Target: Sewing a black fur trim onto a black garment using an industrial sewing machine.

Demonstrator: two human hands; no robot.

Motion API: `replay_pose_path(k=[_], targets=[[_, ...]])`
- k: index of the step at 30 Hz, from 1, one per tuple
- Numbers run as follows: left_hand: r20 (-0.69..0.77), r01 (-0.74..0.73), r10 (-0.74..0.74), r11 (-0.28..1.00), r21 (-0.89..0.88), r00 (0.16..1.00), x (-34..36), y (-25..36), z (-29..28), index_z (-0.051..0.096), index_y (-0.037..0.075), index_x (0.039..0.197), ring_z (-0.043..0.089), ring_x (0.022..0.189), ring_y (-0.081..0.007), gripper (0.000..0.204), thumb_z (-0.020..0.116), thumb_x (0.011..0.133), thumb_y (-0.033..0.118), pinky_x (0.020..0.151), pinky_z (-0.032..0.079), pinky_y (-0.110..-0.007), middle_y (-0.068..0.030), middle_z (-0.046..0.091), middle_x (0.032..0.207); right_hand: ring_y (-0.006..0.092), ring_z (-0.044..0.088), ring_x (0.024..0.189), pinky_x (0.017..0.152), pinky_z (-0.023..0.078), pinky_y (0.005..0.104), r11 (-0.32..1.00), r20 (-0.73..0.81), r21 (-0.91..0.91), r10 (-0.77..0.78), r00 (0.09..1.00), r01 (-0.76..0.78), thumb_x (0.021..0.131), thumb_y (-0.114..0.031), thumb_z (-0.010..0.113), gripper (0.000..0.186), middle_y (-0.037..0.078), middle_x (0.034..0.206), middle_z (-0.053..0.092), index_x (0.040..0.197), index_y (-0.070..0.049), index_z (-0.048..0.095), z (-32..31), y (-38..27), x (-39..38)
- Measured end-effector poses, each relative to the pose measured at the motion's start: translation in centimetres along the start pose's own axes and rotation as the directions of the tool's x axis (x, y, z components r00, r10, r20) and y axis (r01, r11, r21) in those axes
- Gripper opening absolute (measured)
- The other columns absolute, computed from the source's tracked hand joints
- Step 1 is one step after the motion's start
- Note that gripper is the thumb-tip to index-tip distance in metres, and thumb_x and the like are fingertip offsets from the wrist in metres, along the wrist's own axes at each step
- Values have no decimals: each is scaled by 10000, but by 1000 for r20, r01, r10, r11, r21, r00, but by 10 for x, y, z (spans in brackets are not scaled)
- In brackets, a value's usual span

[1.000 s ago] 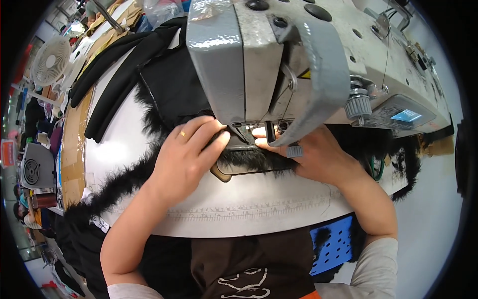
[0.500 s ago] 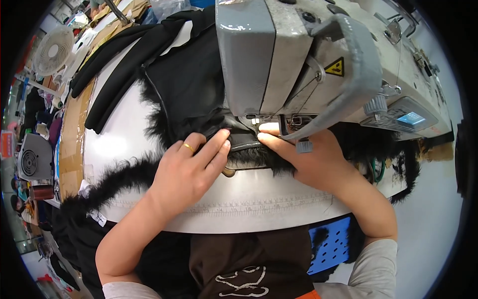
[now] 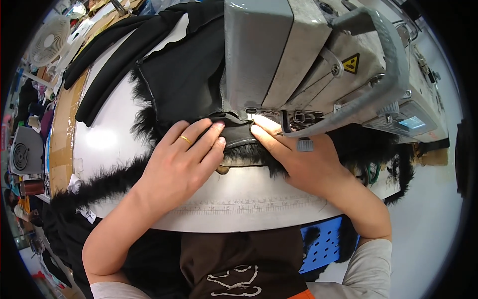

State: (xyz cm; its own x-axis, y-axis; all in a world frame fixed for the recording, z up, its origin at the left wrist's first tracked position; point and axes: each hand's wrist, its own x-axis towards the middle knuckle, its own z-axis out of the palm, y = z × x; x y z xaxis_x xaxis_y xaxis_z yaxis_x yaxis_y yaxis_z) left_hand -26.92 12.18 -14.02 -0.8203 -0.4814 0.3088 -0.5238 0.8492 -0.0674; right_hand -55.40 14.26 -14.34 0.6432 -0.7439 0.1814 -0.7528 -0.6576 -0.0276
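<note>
A: What is seen under the left hand [image 3: 181, 164]?

B: A black fabric piece [image 3: 186, 82] with a black fur trim [image 3: 104, 182] is pressed flat on the white table [image 3: 239, 197]. The hand is laid open, palm down, the fingers stretched out and kept close together; nothing is gripped. A gold ring [image 3: 185, 140] is worn on one finger.

A: And the right hand [image 3: 303, 162]?

B: It is placed just to the right of the left one, also palm down. Its fingers [image 3: 261, 133] are extended toward the lit spot below the head of the grey sewing machine [image 3: 298, 60], and the fabric edge is pressed down by the fingertips. Whether the edge is pinched cannot be told, since the undersides of the fingers are hidden.

A: Where is the fabric located?

B: It is spread from the far left of the table to the needle area, where a folded edge is held between the two hands. The fur trim is run along the near side of it and is draped off the left end of the table.

A: What else is shown?

B: A ruler scale [image 3: 259, 204] is printed along the near table edge. A blue perforated crate [image 3: 323, 244] is seen below on the right, and a white fan [image 3: 50, 40] at the far left.
</note>
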Motion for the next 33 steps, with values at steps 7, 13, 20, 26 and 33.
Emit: replay_pose_path(k=[7,13,20,26,33], targets=[[98,222,-212,968,-117,972,36,-5,-4,656,23,979,667,823,-303,182,697,846,139,673,595,-400,-94,712,1060,212,639,1232,1013,502,400,999,120,45,12,993,-18,681,-24,737,809,-20,1448,650,1467,-152,595,-2,2,-1],[168,269,-273,962,49,947,38,-13,14,671,55,1045,638,796,-276,192,667,921,202,581,557,-386,-21,691,1203,249,614,824,561,534,380,996,-58,94,11,998,-6,775,-53,662,396,57,871,624,1169,-86,673,3,2,3],[50,135,-136,990,29,989,15,-7,2,668,35,1253,637,1027,-289,394,683,875,144,884,530,-416,-93,647,1321,215,587,853,550,512,329,999,-81,25,-37,996,40,723,-100,698,150,21,866,586,870,-114,719,7,5,-1],[-34,-58,56,995,-79,998,13,-3,9,696,-41,1142,645,1131,-291,387,687,782,100,923,571,-377,-128,668,1274,197,571,866,555,512,323,997,-102,45,-53,993,58,693,-130,715,68,4,874,578,761,-131,707,9,7,0],[2,69,-69,994,-84,998,3,0,6,702,-16,1119,650,1142,-294,343,686,797,101,922,570,-406,-124,685,1302,188,550,880,561,501,304,998,-45,-57,-13,999,10,670,-146,718,60,-14,874,578,726,-126,708,7,7,-5]])
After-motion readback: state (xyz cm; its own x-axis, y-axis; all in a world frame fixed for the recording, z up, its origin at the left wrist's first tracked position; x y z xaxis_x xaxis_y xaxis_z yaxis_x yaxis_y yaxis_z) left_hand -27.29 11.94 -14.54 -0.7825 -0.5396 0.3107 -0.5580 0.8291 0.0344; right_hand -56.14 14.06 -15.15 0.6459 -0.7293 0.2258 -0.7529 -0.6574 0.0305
